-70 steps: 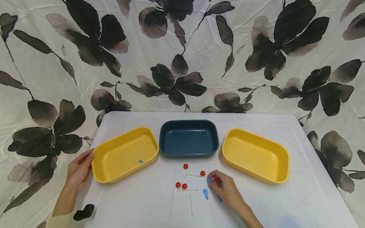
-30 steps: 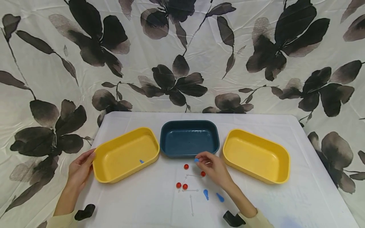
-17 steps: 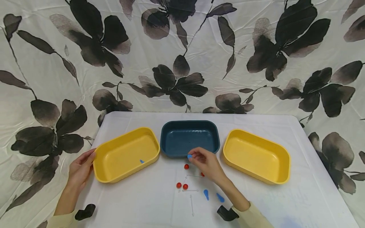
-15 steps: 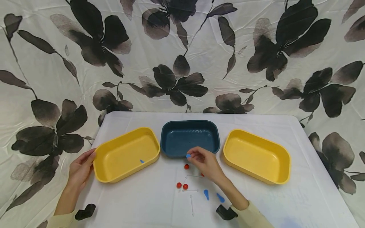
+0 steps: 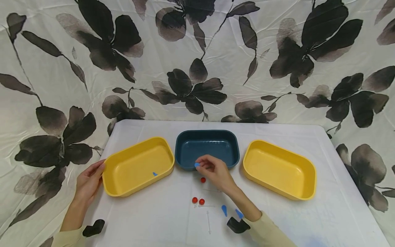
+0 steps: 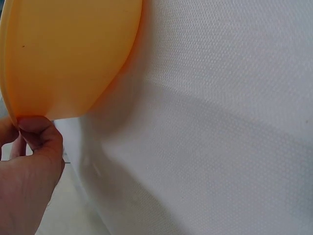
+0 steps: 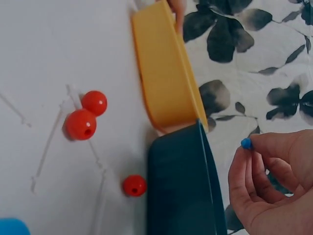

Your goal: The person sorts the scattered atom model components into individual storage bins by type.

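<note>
My left hand (image 5: 87,183) grips the outer end of the left yellow tray (image 5: 132,164); in the left wrist view, thumb and fingers pinch its rim. Inside that tray lies a small blue piece (image 5: 155,174). Between thumb and index finger, my right hand (image 5: 217,173) pinches another small blue piece (image 7: 246,143), over the front rim of the dark blue tray (image 5: 206,147). Most of this piece is hidden by the fingertips. On the table below are red beads (image 5: 203,180), thin white sticks (image 5: 208,222) and two teardrop-shaped blue pieces (image 5: 224,210).
A second yellow tray (image 5: 277,168) stands at the right, angled, with nothing seen in it. A white cloth (image 5: 148,219) covers the table. Behind hangs a floral sheet (image 5: 240,68). My right forearm and its black wrist strap (image 5: 238,225) pass over part of the loose pieces.
My right hand has moved left and away from me with the small blue piece, from beside the loose pieces to the dark blue tray's front rim. My left hand keeps its grip.
</note>
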The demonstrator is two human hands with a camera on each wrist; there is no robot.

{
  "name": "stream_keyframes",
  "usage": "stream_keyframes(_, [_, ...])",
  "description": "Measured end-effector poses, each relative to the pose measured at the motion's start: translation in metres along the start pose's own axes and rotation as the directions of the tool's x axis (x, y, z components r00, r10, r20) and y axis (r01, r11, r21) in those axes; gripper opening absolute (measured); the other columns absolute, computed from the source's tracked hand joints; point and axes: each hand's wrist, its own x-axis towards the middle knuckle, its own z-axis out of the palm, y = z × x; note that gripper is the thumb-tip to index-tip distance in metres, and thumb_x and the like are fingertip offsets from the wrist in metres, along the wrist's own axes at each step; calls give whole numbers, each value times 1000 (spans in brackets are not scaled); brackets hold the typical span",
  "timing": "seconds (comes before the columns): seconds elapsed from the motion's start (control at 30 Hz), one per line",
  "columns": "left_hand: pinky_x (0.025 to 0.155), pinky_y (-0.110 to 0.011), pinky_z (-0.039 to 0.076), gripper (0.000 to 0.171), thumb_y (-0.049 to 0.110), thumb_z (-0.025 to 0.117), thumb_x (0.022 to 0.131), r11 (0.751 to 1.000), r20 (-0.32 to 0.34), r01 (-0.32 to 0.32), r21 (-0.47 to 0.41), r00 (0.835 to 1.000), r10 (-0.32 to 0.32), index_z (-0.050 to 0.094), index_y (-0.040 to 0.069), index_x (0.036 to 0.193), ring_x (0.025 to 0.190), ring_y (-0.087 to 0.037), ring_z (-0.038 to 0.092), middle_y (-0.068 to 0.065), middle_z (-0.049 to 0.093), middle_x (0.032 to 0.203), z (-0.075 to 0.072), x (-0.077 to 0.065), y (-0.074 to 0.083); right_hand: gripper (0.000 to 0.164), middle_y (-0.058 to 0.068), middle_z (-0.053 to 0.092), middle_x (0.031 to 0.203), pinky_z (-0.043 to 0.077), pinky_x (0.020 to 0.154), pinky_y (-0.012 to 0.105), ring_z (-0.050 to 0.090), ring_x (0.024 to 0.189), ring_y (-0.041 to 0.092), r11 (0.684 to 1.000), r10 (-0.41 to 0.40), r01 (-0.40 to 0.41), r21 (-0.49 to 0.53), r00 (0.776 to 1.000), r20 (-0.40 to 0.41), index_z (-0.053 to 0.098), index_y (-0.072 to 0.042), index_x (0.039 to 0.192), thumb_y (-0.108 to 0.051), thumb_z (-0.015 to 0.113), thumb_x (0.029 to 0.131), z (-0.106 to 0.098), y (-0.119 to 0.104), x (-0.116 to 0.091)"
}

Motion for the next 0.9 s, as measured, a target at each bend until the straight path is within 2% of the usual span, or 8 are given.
stream_keyframes(0.43, [78, -10, 53, 56, 33, 68, 99, 1000, -9, 22, 18, 1000, -21, 54, 12, 149, 94, 5, 63, 15, 59, 111, 2, 0, 2, 16, 4, 70, 99, 56, 83, 26, 65, 90, 18, 1000, -8, 8, 18, 1000, 0, 73, -8, 112, -11, 74, 96, 13, -8, 15])
stream_keyframes(0.53, [78, -9, 53, 56, 33, 69, 98, 999, -16, 26, 21, 1000, -26, 54, 13, 148, 93, 5, 63, 15, 59, 111, 2, 0, 2, 17, 12, 71, 100, 57, 83, 30, 66, 91, 25, 1000, 9, -9, 27, 1000, -2, 72, -2, 111, -6, 73, 95, 18, -20, 19])
stream_keyframes(0.67, [77, -9, 53, 56, 35, 69, 98, 999, -21, 29, 33, 999, -29, 55, 14, 148, 92, 5, 62, 15, 59, 110, 1, -2, 3, 18, 18, 70, 101, 55, 80, 26, 66, 92, 34, 998, 35, -34, 44, 999, -7, 71, 4, 112, 0, 72, 94, 25, -25, 26])
stream_keyframes(0.77, [78, -9, 53, 56, 36, 69, 98, 999, -22, 33, 41, 999, -32, 55, 14, 148, 93, 5, 62, 16, 59, 111, 2, -2, 3, 19, 14, 71, 101, 52, 76, 21, 66, 92, 30, 998, 44, -43, 54, 999, -11, 72, -1, 112, -4, 74, 94, 30, -18, 31])
stream_keyframes(0.9, [78, -9, 53, 56, 35, 67, 99, 998, -22, 38, 43, 999, -37, 53, 14, 149, 94, 5, 61, 15, 58, 112, 3, -2, 4, 18, 9, 72, 101, 54, 79, 22, 66, 92, 25, 997, 42, -42, 64, 999, -12, 73, -6, 112, -10, 75, 95, 36, -17, 36])
